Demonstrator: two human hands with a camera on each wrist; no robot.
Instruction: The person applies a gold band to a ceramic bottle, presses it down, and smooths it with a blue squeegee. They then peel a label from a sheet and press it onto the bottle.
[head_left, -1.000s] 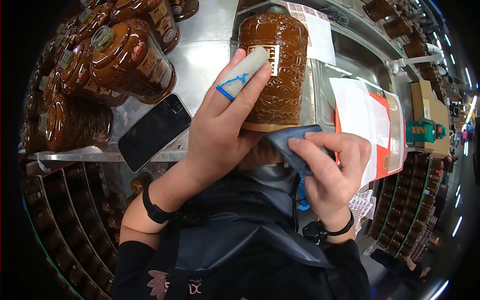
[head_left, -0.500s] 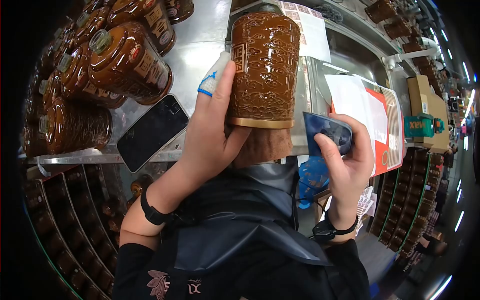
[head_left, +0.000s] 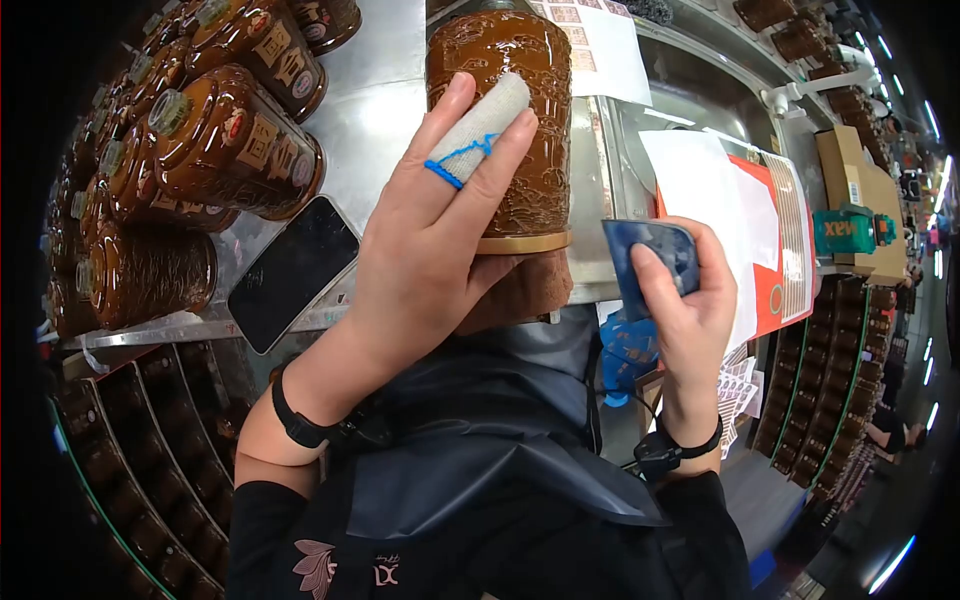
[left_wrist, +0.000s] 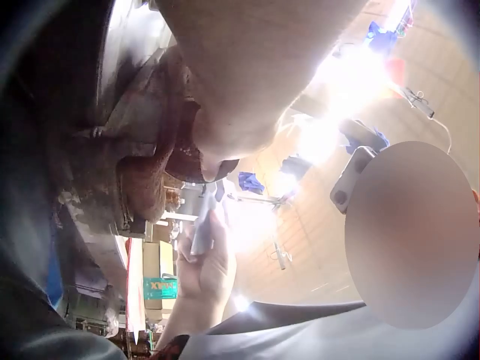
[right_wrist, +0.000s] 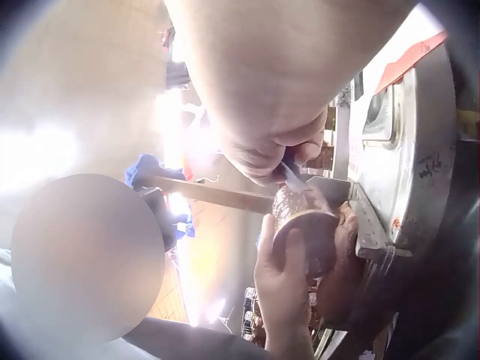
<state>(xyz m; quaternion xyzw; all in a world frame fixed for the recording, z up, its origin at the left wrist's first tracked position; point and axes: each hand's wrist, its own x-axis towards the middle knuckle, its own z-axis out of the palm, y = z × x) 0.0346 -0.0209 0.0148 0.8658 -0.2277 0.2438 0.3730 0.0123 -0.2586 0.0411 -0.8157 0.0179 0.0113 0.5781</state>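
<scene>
My left hand [head_left: 440, 240] grips a tall brown embossed ceramic jar [head_left: 505, 110] from the left side, fingers wrapped across its front. One finger wears a white cloth cot with a blue edge [head_left: 475, 135]. The jar stands upright on a brown pad [head_left: 520, 290] at the table's near edge. My right hand [head_left: 680, 300] pinches a dark blue cloth [head_left: 650, 260] just right of the jar's base, apart from it. In the right wrist view the left hand [right_wrist: 289, 277] clasps the jar [right_wrist: 304, 225] from below.
Several brown lidded jars [head_left: 220, 140] lie clustered at the left on the steel table [head_left: 380, 110]. A black phone [head_left: 290, 270] lies near the front edge. White and red label sheets [head_left: 740, 220] lie at the right. Racks of jars [head_left: 130, 440] stand below.
The jar has been turned in my left hand, and the fingers now lie across its front again. The right hand with the cloth has come off the jar's base and moved right.
</scene>
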